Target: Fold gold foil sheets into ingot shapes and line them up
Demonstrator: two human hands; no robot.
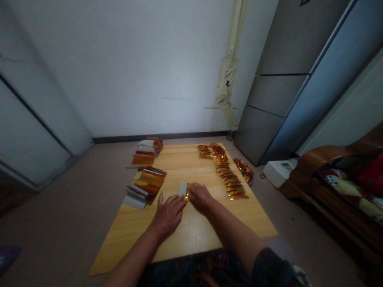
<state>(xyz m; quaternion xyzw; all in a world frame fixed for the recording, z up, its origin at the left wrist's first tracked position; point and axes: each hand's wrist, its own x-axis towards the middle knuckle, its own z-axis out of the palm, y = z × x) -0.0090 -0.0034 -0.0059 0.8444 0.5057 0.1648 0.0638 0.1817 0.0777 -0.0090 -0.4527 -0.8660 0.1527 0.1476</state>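
A small sheet of gold foil paper with a pale grey part (pixel 183 189) lies on the wooden board in front of me. My left hand (pixel 169 213) rests at its near left edge, thumb apart and fingers stretched out, the fingertips touching the foil. On the other side, the fingers of my right hand (pixel 200 196) are closed on the sheet's right edge, and a shiny gold fold shows between the two hands. Part of the sheet is hidden under my fingers.
Stacks of gold and grey paper (pixel 151 181) lie at the board's (pixel 143 243) left edge. Folded gold pieces (pixel 229 175) overlap in a row on the right. Beyond are a container of gold pieces (pixel 244 170), a white box (pixel 277 173), a refrigerator (pixel 269 95) and a wooden seat (pixel 326 159).
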